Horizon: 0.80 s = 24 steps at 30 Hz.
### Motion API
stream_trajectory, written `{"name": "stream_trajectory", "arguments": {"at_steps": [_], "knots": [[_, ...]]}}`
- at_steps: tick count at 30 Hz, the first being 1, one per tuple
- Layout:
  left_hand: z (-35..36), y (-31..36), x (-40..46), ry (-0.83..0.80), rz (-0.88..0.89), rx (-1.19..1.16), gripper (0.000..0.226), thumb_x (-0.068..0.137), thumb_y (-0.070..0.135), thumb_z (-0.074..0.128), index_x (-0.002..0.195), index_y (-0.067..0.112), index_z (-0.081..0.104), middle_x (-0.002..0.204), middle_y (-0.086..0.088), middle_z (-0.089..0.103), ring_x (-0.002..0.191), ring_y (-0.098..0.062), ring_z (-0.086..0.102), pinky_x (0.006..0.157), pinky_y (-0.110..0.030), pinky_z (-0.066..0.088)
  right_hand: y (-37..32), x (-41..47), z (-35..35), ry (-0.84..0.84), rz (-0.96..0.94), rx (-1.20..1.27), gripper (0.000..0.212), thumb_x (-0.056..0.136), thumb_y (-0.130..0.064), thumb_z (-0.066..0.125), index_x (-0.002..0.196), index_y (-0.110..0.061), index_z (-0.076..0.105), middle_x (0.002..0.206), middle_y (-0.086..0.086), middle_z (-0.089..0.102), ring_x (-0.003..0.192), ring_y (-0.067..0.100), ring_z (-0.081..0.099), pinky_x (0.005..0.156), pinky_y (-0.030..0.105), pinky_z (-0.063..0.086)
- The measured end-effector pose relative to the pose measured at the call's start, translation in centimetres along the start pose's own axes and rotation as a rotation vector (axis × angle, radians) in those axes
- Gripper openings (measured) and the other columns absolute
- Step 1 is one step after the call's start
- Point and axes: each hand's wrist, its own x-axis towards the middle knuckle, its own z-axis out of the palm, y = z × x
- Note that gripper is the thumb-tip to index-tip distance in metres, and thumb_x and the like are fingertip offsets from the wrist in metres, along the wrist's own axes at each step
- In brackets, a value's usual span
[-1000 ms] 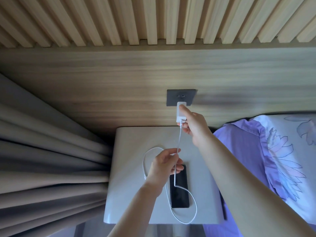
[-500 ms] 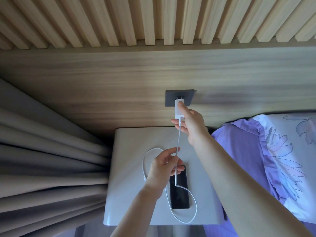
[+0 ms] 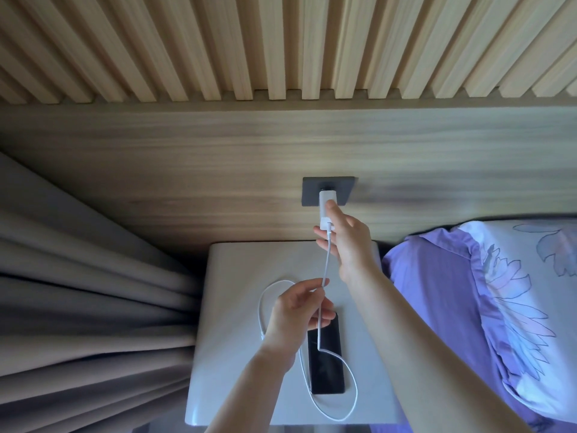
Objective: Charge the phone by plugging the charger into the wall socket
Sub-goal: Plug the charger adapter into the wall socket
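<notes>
Right hand (image 3: pixel 349 242) pinches the charger (image 3: pixel 326 210) by its sides, top end against the dark wall socket (image 3: pixel 312 195), whether it's fully seated I can't tell; left hand (image 3: pixel 296 320) below that grip pinches the cable (image 3: pixel 326 264) between thumb and fingertips. Charger looks light, rigid, smooth plastic, so hold the body not the floppy cable. Count: one charger, one cable, one socket, one phone (image 3: pixel 326 370) flat on the nightstand (image 3: pixel 234 307) under the left hand

Charger (image 3: pixel 326 203) prongs hidden at socket (image 3: pixel 312 192) — phone (image 3: pixel 326 370) top under left hand (image 3: pixel 296 317), pillow (image 3: pixel 515 307) cropped right
</notes>
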Motion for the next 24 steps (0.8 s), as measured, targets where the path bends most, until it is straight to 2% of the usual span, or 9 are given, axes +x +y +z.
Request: {"name": "stream_trajectory", "arguments": {"at_steps": [6, 9, 12, 15, 20, 24], "knots": [[0.2, 0.2, 0.4, -0.017, -0.002, 0.009, 0.020, 0.094, 0.006, 0.050, 0.100, 0.012, 0.068, 0.070, -0.006, 0.067, 0.062, -0.016, 0.067, 0.068, -0.028, 0.059, 0.1, 0.6, 1.0, 0.075, 0.007, 0.002, 0.033, 0.084, -0.036, 0.064, 0.067, -0.011, 0.050, 0.083, 0.001, 0.056, 0.077, 0.019, 0.073, 0.087, 0.039, 0.055], [0.2, 0.3, 0.6, -0.026, 0.000, 0.005, 0.020, 0.094, 0.006, 0.050, 0.104, 0.007, 0.067, 0.072, -0.007, 0.066, 0.061, -0.015, 0.066, 0.067, -0.025, 0.059, -0.5, 1.0, 1.4, 0.088, 0.052, 0.046, 0.026, 0.084, -0.036, 0.064, 0.076, -0.014, 0.055, 0.085, 0.000, 0.059, 0.077, 0.023, 0.072, 0.086, 0.037, 0.056], [0.2, 0.6, 0.8, -0.045, -0.001, 0.003, 0.019, 0.093, 0.006, 0.051, 0.102, 0.006, 0.068, 0.070, -0.006, 0.066, 0.060, -0.015, 0.066, 0.067, -0.026, 0.059, -0.9, 1.4, 1.7, 0.113, 0.090, 0.062, 0.027, 0.085, -0.035, 0.064, 0.090, -0.010, 0.055, 0.084, -0.003, 0.057, 0.079, 0.025, 0.071, 0.088, 0.038, 0.055], [0.1, 0.8, 1.1, -0.058, -0.008, 0.011, 0.019, 0.093, 0.005, 0.051, 0.098, 0.010, 0.069, 0.069, -0.006, 0.068, 0.061, -0.016, 0.067, 0.069, -0.028, 0.060, -1.0, 1.5, 1.8, 0.112, 0.071, 0.018, 0.028, 0.086, -0.036, 0.063, 0.093, -0.010, 0.054, 0.083, -0.005, 0.056, 0.080, 0.026, 0.070, 0.090, 0.040, 0.054], [-0.6, 0.1, 1.2, -0.071, -0.011, 0.036, 0.021, 0.091, 0.005, 0.053, 0.100, 0.016, 0.068, 0.071, 0.002, 0.069, 0.064, -0.013, 0.068, 0.074, -0.026, 0.057, -1.1, 1.3, 1.0, 0.033, 0.046, -0.051, 0.028, 0.085, -0.043, 0.061, 0.084, -0.016, 0.055, 0.088, -0.004, 0.059, 0.075, 0.015, 0.071, 0.082, 0.034, 0.057], [-1.3, -1.3, 0.8, -0.103, -0.065, 0.125, 0.016, 0.091, 0.006, 0.056, 0.091, 0.016, 0.069, 0.070, 0.001, 0.068, 0.063, -0.007, 0.067, 0.063, -0.013, 0.052, 0.5, -0.2, -0.5, -0.091, 0.053, -0.139, 0.030, 0.088, -0.054, 0.051, 0.093, -0.025, 0.057, 0.104, -0.001, 0.064, 0.087, 0.012, 0.071, 0.080, 0.033, 0.056]]}}
